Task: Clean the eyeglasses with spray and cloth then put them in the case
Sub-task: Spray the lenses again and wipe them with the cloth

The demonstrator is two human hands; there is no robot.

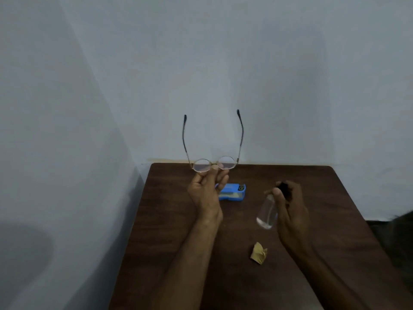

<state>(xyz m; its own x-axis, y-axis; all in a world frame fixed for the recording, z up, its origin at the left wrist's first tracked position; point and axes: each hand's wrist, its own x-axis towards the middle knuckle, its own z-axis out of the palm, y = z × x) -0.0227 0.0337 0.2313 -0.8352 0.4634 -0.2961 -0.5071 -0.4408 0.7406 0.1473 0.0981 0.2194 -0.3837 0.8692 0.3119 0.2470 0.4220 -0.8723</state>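
Now your left hand point(207, 186) pinches the round wire-rimmed eyeglasses point(213, 163) at the bridge, directly left of the clear spray bottle point(267, 212) your right hand point(290, 204) grips, nozzle toward the lenses.

On your table point(178, 242), the case point(232, 192) lies behind the cloth point(258, 253), seemingly to its left; the bottle point(267, 212) is held between them.

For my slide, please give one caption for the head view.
Left hand holds eyeglasses; right hand holds spray bottle.

We saw a dim, soft picture — a grey shadow on the wall point(24, 253) at left, edges slightly curved, details blurry.
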